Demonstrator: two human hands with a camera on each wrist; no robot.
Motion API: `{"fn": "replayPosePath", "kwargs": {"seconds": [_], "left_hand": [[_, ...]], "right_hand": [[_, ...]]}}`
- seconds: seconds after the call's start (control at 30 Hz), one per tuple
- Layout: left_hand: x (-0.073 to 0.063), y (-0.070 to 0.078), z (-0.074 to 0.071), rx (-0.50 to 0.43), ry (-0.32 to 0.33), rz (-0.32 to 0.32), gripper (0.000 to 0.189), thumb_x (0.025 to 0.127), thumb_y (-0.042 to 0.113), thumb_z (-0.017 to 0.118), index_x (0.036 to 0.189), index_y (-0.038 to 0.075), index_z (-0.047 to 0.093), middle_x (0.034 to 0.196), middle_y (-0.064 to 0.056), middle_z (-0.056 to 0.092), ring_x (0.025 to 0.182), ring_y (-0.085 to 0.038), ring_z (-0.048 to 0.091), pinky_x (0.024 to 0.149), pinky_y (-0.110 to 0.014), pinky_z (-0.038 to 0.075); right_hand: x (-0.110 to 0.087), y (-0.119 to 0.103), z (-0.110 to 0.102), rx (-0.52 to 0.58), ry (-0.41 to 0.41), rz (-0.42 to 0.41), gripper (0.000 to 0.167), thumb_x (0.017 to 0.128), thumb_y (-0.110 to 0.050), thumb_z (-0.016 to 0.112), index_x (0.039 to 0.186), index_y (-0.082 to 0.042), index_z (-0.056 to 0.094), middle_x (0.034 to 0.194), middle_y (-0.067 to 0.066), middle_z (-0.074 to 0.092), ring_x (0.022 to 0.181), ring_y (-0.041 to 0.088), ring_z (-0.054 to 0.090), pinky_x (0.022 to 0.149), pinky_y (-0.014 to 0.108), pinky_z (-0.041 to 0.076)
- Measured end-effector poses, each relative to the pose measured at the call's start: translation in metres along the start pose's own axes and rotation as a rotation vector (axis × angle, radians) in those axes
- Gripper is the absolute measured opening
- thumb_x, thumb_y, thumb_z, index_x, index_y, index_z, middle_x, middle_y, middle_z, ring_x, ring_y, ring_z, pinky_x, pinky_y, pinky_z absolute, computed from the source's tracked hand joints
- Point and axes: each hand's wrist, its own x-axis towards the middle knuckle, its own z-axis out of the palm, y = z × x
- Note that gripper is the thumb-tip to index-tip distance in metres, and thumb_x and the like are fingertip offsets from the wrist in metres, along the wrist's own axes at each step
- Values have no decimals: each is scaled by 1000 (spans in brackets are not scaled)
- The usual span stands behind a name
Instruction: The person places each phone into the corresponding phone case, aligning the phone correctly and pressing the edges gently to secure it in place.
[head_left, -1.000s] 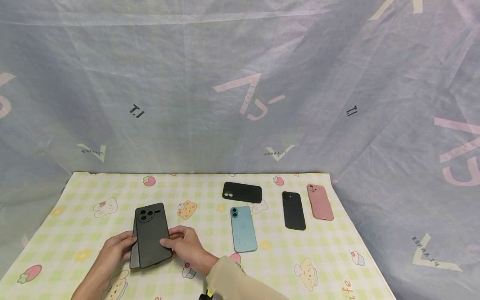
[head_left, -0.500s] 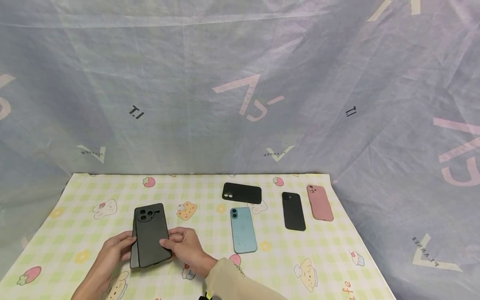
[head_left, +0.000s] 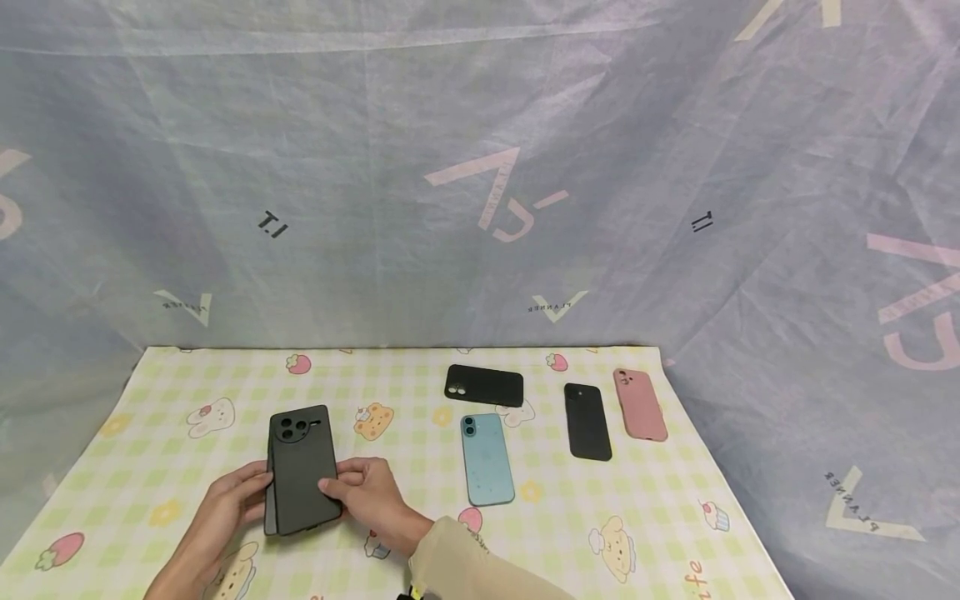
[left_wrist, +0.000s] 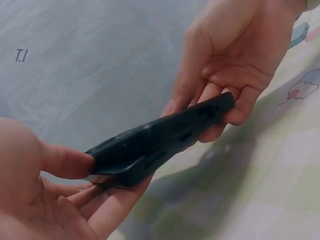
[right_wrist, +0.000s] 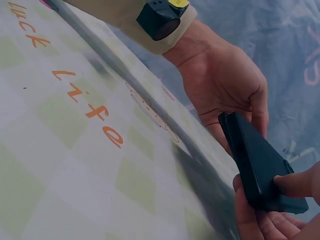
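A black phone case with a round camera cut-out lies over a phone, whose grey edge shows along the left side in the head view. My left hand grips both at their left edge, thumb above and fingers beneath. At the right edge my right hand pinches them, thumb on the case's back. In the left wrist view, case and phone meet towards the right hand and part in a narrow wedge near the left thumb. Most of the phone is hidden. Both are held above the checked cloth.
To the right on the checked tablecloth lie a light-blue phone, a black case lying crosswise, a black phone and a pink case. A grey curtain hangs behind the table.
The strip of phone showing past the case's left edge has become narrower, so the case lies closer over it. Both hands keep nearly the same places; the other phones and cases have not moved.
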Motion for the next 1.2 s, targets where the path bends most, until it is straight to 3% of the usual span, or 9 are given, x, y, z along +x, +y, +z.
{"fn": "replayPosePath", "kwargs": {"seconds": [0.1, 0.2, 0.33, 0.4, 0.47, 0.57, 0.77, 0.93, 1.2], "left_hand": [[1, 1, 0, 17, -6, -10, 53, 119, 19, 36, 158, -16, 32, 128, -3, 69, 101, 0, 69, 92, -27, 61], [2, 2, 1, 63, -12, -26, 64, 119, 34, 38, 160, -15, 30, 141, -16, 65, 103, 2, 68, 92, -25, 60], [-1, 3, 6, 139, -26, -27, 81, 113, 49, 53, 162, -10, 29, 157, -29, 51, 122, -16, 69, 100, -32, 59], [-3, 1, 8, 166, -42, -2, 83, 110, 45, 62, 163, -9, 27, 160, -31, 46, 131, -28, 66, 102, -35, 59], [-4, -1, 8, 179, -63, 35, 83, 109, 36, 67, 163, -9, 24, 160, -34, 44, 132, -33, 66, 99, -34, 60], [-5, -2, 8, 186, -87, 70, 83, 108, 27, 68, 163, -12, 20, 160, -38, 41, 133, -38, 64, 97, -32, 61], [-4, -3, 7, 174, -106, 61, 83, 110, 27, 64, 162, -16, 15, 163, -41, 32, 142, -47, 54, 97, -33, 61], [-5, -2, 7, 125, -126, 42, 85, 110, 27, 64, 163, -16, 13, 163, -41, 32, 138, -41, 60, 97, -37, 62], [-7, -4, 5, 43, -183, 42, 81, 113, 25, 59, 164, -15, 12, 163, -37, 36, 122, -12, 70, 99, -35, 61]], "right_hand": [[0, 0, 1, 0, 10, 11, 14, 100, -8, 76, 114, -5, 77, 97, 10, 82, 89, 21, 80, 78, 26, 63], [1, 0, 2, 0, 17, 17, 14, 100, -8, 76, 113, -5, 77, 96, 10, 82, 89, 20, 80, 80, 27, 63], [1, 0, 0, -13, 21, 16, 14, 99, -9, 77, 113, -6, 77, 94, 9, 82, 86, 18, 79, 77, 25, 62], [2, 0, 0, -20, 22, 13, 15, 99, -10, 78, 113, -6, 77, 94, 9, 82, 86, 17, 79, 76, 24, 61], [2, 0, -1, -21, 25, 13, 15, 99, -10, 78, 113, -6, 77, 93, 9, 82, 86, 16, 78, 76, 23, 61], [1, 0, -1, -21, 25, 16, 15, 98, -10, 78, 112, -6, 77, 93, 9, 82, 85, 15, 78, 75, 22, 60], [0, 0, -3, -18, 10, 25, 14, 98, -11, 78, 111, -7, 75, 93, 9, 82, 80, 13, 76, 71, 21, 58], [0, -2, -5, -4, 11, 16, 12, 99, -14, 78, 108, -7, 74, 91, 10, 82, 71, 8, 70, 71, 20, 56], [3, -2, -8, 6, -24, 14, 15, 100, -19, 76, 110, -7, 75, 87, 8, 81, 58, 7, 63, 64, 23, 58]]}}
